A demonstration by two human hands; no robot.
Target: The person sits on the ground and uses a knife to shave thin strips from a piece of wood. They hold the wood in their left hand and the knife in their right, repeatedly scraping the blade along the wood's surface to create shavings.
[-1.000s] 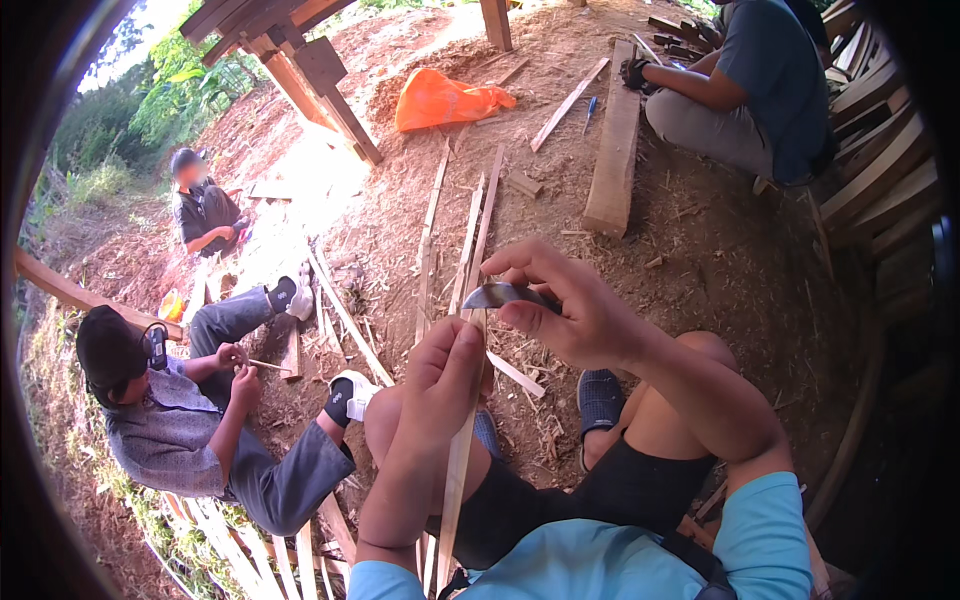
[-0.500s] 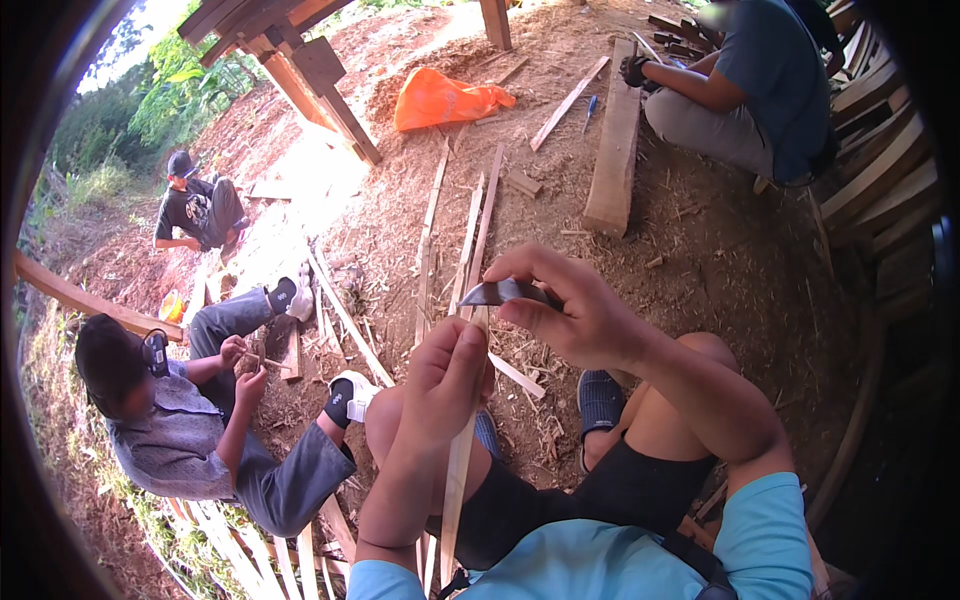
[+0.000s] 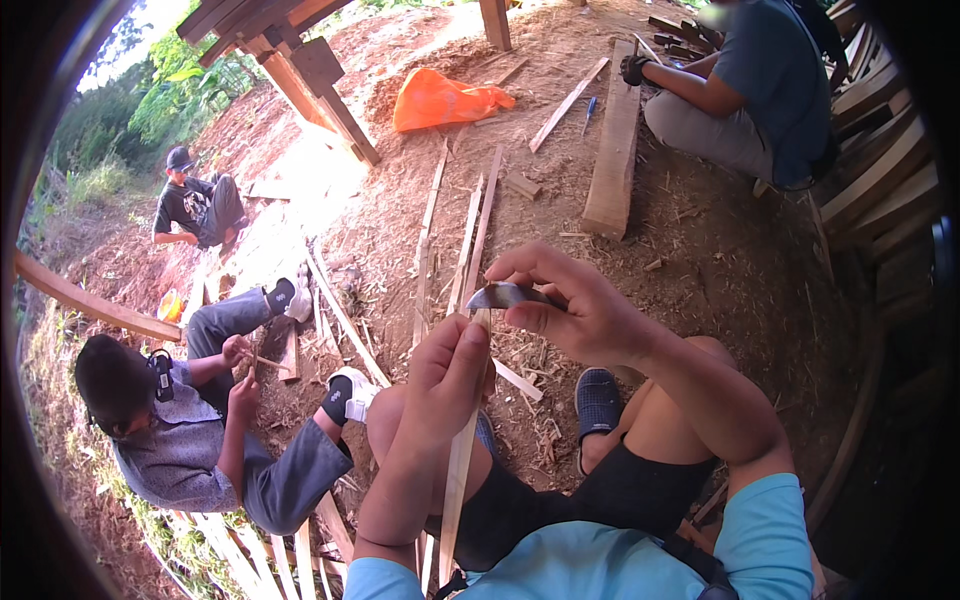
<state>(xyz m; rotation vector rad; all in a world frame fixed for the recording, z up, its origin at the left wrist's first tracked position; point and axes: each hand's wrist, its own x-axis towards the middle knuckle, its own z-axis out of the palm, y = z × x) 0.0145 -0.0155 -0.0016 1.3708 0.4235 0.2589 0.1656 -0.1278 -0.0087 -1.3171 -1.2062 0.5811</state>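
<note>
My left hand [image 3: 450, 378] grips a long pale bamboo strip [image 3: 458, 480] that runs down between my knees. Its upper end reaches the blade. My right hand [image 3: 580, 308] holds a small curved knife [image 3: 505, 296], the dark blade resting against the tip of the strip just above my left thumb. Both hands are close together over my lap, and I sit on the ground with my dark shoes [image 3: 598, 402] on the dirt.
A person in a grey shirt [image 3: 180, 440] sits at my left working a stick. Another person [image 3: 195, 205] sits farther left, and a third [image 3: 750, 90] at the top right beside a thick plank [image 3: 612, 150]. Split strips [image 3: 470, 240], an orange bag [image 3: 440, 98] and wood chips lie on the dirt.
My hands stay at the strip's tip with the knife, barely shifting. The far person at the left has changed posture, now sitting more upright.
</note>
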